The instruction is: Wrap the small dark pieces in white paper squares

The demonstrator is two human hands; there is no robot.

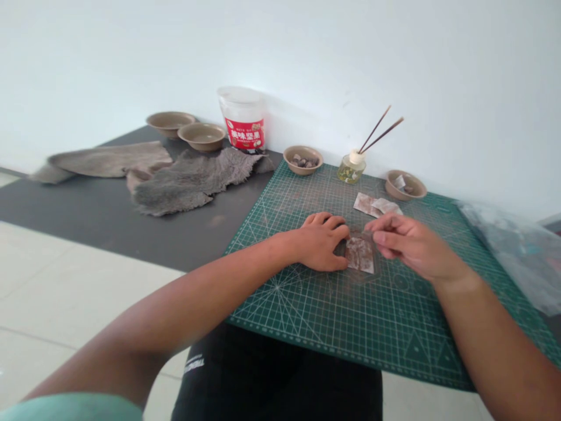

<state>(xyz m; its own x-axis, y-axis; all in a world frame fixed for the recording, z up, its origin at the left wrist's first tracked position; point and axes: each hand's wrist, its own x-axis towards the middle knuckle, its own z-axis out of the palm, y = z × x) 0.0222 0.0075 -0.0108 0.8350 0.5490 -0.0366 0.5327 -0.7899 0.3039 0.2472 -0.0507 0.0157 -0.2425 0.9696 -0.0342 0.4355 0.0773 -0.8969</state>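
Note:
A small clear plastic bag or sheet with a brown-and-white patterned packet (360, 255) lies on the green cutting mat (307, 316). My left hand (323, 242) rests at the packet's left side, fingers spread and pressing down, thumb at its lower left edge. At the packet's upper right, my right hand (405, 242) is closed in a pinch at the edge of the clear plastic; what lies between the fingertips is too small to make out. Just behind the hands lie more flat patterned packets (366, 204), partly overlapping.
Behind, a bowl of brown pieces (303, 160), a reed diffuser (351, 167) and another bowl (405, 185) stand near the wall. Grey-brown hide pieces (188, 178), two bowls (202, 137) and a red-labelled tub (243, 120) are at left. A plastic bag (521, 251) lies right.

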